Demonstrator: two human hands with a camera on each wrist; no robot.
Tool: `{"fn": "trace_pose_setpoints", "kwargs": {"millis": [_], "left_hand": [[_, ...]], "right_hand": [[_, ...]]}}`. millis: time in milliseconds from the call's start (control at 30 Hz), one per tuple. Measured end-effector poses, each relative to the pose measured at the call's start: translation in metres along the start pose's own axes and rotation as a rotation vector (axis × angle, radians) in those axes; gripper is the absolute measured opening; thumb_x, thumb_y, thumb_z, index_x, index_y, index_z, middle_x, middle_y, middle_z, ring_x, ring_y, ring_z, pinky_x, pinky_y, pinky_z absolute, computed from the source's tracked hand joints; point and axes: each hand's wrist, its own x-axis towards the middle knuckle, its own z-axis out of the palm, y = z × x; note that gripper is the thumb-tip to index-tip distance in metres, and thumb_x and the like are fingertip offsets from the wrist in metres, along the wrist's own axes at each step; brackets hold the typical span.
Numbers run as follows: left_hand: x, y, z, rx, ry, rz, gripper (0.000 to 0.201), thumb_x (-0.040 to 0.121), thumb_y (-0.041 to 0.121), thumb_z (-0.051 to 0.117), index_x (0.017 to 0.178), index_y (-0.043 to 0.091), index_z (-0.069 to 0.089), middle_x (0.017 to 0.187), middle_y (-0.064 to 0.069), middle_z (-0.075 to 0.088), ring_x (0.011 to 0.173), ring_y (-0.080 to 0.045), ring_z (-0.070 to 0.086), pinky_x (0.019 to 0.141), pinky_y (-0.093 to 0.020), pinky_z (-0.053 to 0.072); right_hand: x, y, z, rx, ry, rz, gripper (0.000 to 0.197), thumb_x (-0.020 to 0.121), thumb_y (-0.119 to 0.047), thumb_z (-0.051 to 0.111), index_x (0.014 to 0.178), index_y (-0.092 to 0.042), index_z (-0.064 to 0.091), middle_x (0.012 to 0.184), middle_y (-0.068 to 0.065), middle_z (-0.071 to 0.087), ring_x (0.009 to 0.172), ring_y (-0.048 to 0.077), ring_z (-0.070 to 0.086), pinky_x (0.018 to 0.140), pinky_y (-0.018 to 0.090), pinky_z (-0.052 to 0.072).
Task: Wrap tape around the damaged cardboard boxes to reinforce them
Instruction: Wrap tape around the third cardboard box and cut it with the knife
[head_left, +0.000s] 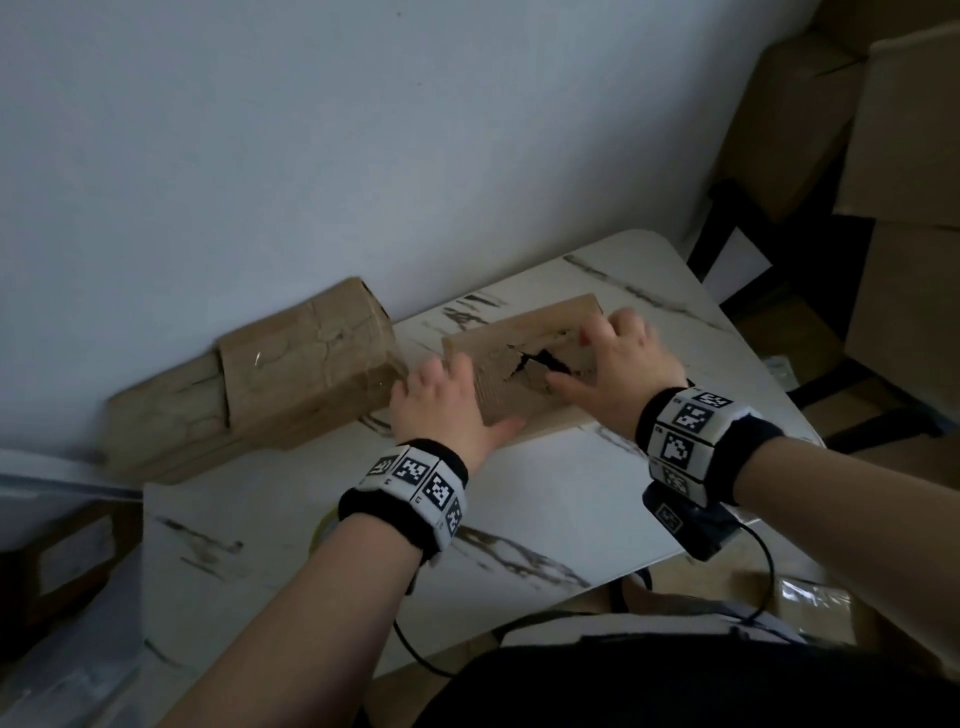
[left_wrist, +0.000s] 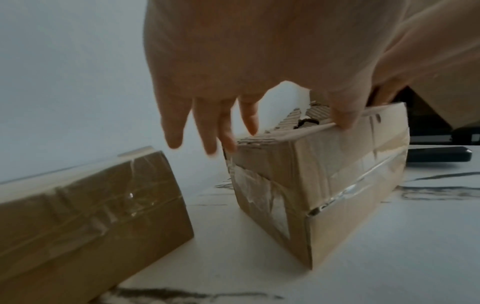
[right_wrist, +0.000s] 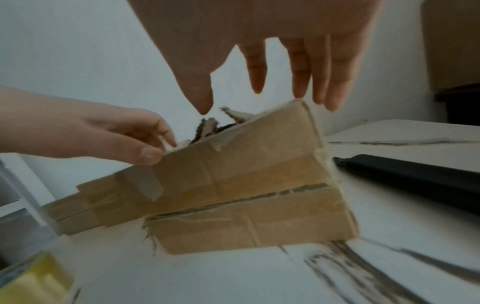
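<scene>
A torn cardboard box (head_left: 524, 364) lies on the marble-patterned table (head_left: 545, 493), a ragged hole in its top face. My left hand (head_left: 467, 400) grips its left end, thumb on the near edge and fingers over the top corner; the left wrist view has this hand (left_wrist: 249, 115) above the same box (left_wrist: 324, 181). My right hand (head_left: 587, 358) is spread over the right part of the top with straight fingers. In the right wrist view that hand (right_wrist: 257, 82) hovers just above the torn edge of the box (right_wrist: 246, 185). A yellowish tape roll (right_wrist: 33, 281) sits at the near left.
Two taped cardboard boxes (head_left: 270, 395) lie along the wall to the left, close to the torn one. A black flat object (right_wrist: 415, 176) lies on the table to the right. Large cartons (head_left: 893, 156) stand stacked beyond the table's right corner. A cable hangs off the near edge.
</scene>
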Motion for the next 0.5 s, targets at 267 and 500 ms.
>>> {"fn": "trace_pose_setpoints", "kwargs": {"millis": [267,500], "left_hand": [[0.002,0.005,0.012,-0.158,-0.057,0.164,0.079,0.092,0.051,0.047,0.151,0.015,0.011,0.159,-0.01,0.0,0.147,-0.023,0.003,0.116,-0.037,0.018],[0.006,0.007,0.008,-0.144,-0.093,0.165,0.078,0.093,0.049,0.048,0.151,0.016,0.009,0.159,-0.012,0.002,0.147,-0.025,0.003,0.115,-0.04,0.023]], "right_hand": [[0.005,-0.019,0.018,-0.084,-0.004,-0.052,0.04,0.088,-0.047,0.054,0.119,-0.022,0.059,0.134,0.008,0.035,0.127,0.028,0.029,0.108,0.038,0.026],[0.012,-0.016,0.026,0.023,0.081,0.025,0.033,0.085,-0.043,0.061,0.102,-0.014,0.067,0.133,0.005,0.04,0.125,0.026,0.032,0.107,0.036,0.025]]}}
